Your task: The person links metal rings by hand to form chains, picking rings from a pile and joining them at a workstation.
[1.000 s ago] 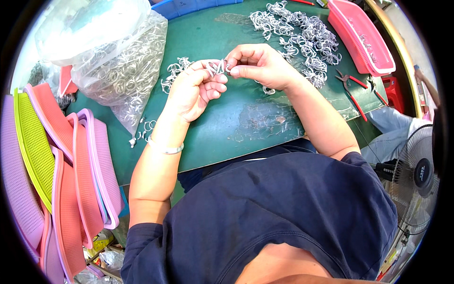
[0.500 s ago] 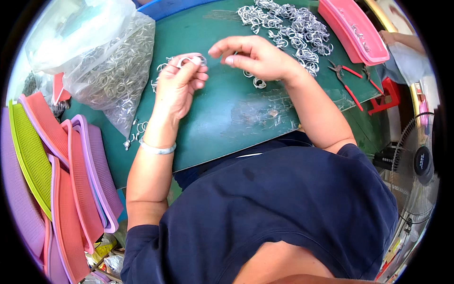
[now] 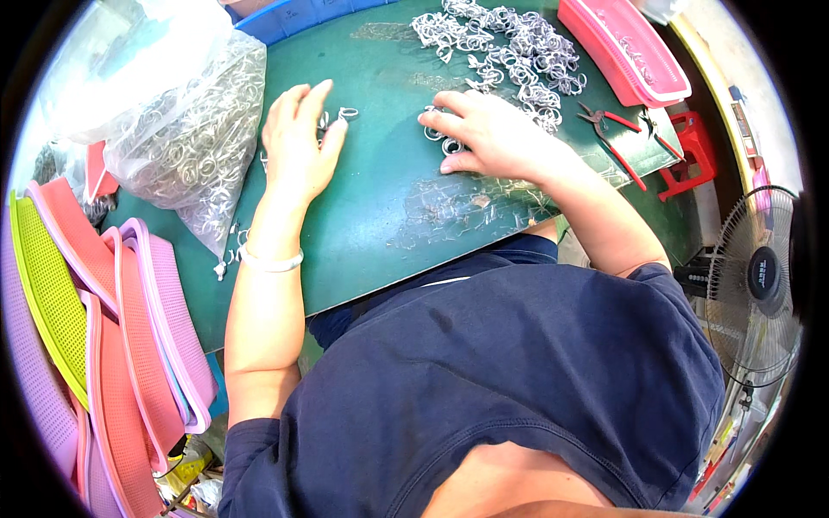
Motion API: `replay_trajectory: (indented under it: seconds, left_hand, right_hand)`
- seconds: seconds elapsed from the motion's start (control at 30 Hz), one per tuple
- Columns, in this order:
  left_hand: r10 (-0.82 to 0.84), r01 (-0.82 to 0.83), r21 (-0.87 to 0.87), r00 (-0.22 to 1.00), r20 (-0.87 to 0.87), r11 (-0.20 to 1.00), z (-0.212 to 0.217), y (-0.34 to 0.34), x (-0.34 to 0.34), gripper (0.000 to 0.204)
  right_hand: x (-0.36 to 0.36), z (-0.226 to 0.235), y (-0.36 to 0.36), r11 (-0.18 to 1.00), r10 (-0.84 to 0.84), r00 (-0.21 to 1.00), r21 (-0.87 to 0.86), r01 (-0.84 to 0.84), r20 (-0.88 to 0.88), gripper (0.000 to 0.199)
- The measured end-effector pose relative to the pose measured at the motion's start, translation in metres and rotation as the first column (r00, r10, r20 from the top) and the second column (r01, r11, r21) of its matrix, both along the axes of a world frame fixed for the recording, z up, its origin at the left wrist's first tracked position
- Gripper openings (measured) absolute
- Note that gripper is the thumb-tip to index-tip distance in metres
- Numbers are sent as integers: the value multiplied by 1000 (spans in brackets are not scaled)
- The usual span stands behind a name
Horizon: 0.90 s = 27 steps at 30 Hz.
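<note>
My left hand [image 3: 298,147] is over the left part of the green table [image 3: 371,233], fingers stretched and apart. A few small silver metal rings [image 3: 348,113] lie by its thumb, others partly hidden beneath it. Farther right, my right hand [image 3: 484,134] is lowered with spread fingers onto a small group of metal rings [image 3: 452,147]; fingers cover some of them. No ring shows held in either hand. Beyond my right hand spreads a large pile of the same rings [image 3: 544,56]. Left of my left hand stands a clear plastic bag [image 3: 207,155] full of rings.
A pink bin [image 3: 596,47] with some rings sits at the far right, near red-handled pliers [image 3: 611,142] and a second tool [image 3: 661,136]. Stacked colourful baskets [image 3: 129,345] crowd the left. A red stool [image 3: 691,155] and a fan [image 3: 764,276] stand right.
My left hand has released the ring it pinched and opened its fingers over the table. My right hand has come down to the small ring group. The view has shifted slightly.
</note>
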<state>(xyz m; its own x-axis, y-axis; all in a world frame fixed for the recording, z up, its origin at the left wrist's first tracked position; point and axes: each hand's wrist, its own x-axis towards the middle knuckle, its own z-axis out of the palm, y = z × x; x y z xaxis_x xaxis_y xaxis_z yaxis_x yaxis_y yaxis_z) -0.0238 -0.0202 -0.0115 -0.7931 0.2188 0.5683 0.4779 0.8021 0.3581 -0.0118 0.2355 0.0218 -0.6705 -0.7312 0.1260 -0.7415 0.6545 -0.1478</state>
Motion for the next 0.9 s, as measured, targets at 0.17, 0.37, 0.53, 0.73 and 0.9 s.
replay_trajectory:
  seconds: [0.17,0.37,0.53,0.73,0.9]
  left_hand:
    - [47,-1,-262,984,171,965,-2,3,6,33]
    - [15,-23,-136,998,-62,990,6,3,6,33]
    - [-370,302,419,925,89,856,15,26,21,39]
    - [-395,224,575,899,190,787,6,20,19,27]
    - [-357,154,636,911,204,756,-2,17,15,24]
  right_hand:
    - [7,-20,-4,994,-13,989,-112,-3,-145,33]
    - [-7,-15,-5,866,-3,936,-466,179,353,24]
    - [-20,2,-25,477,493,358,-591,651,793,16]
    - [-36,5,-51,441,630,153,-514,736,761,20]
    - [-33,-1,-53,439,631,157,-516,735,760,24]
